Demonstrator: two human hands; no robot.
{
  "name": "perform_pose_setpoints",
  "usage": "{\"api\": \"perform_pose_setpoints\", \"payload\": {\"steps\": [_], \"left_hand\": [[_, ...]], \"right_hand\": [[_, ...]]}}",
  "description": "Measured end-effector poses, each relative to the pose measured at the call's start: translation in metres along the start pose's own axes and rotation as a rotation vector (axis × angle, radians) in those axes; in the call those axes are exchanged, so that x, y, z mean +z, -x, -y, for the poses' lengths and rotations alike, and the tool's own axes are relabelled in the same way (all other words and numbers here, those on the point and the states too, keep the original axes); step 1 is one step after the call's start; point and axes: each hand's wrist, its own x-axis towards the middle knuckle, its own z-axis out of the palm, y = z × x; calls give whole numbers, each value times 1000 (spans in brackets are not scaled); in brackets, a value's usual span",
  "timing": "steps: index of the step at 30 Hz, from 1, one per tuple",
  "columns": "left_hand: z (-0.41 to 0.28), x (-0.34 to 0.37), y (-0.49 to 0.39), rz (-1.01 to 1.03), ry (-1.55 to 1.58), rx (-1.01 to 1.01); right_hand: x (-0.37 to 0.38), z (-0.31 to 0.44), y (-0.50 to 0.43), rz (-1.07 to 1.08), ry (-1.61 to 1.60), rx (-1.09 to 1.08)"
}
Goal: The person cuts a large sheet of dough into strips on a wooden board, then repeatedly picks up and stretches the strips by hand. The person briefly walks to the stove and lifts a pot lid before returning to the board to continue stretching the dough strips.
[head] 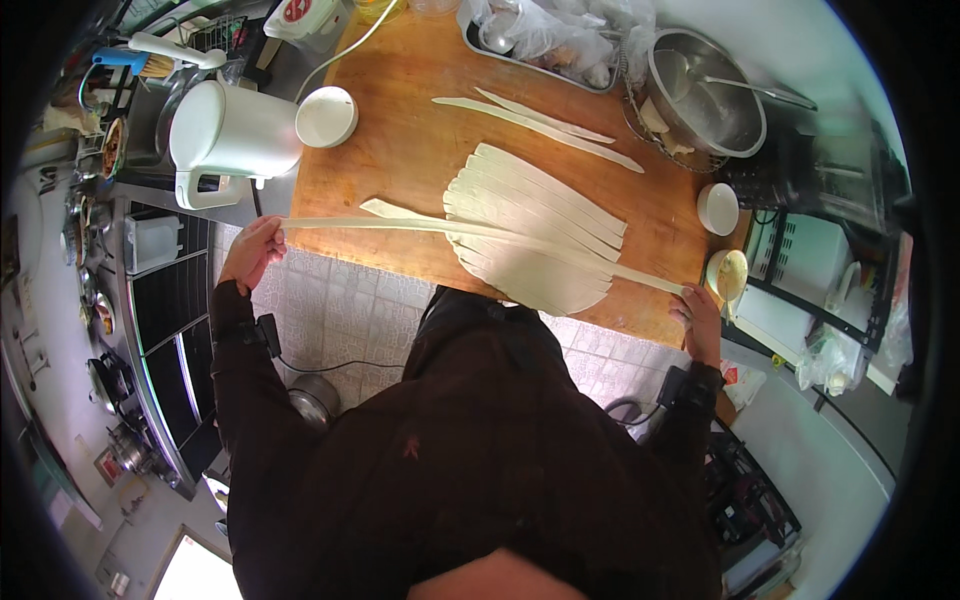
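Observation:
A long dough strip [555,256] is stretched between my two hands, passing across a flat sheet of dough. My left hand [256,247] pinches one end off the left edge of the wooden board. At the board's right front, my right hand [697,315] grips the other end. The dough sheet [525,195] lies on the board, cut into several strips that rest side by side. Part of another strip [386,210] shows just behind the stretched one. Farther back, two separate dough strips [540,131] lie on the wood.
The wooden board [397,142] spans the work surface. A white electric kettle [232,127] and a white bowl [327,117] stand at left. At right are a steel bowl [712,112] holding a ladle, and two small bowls [718,209]. A metal tray [525,64] holds plastic bags.

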Motion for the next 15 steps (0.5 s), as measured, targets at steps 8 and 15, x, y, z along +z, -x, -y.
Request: {"api": "perform_pose_setpoints", "payload": {"steps": [8,15], "left_hand": [[29,-17,-22,-32,12,-43],[15,-11,-3,-51,76,-5]], "right_hand": [[1,-37,-23,31,83,26],[4,-16,-6,-6,4,-2]]}}
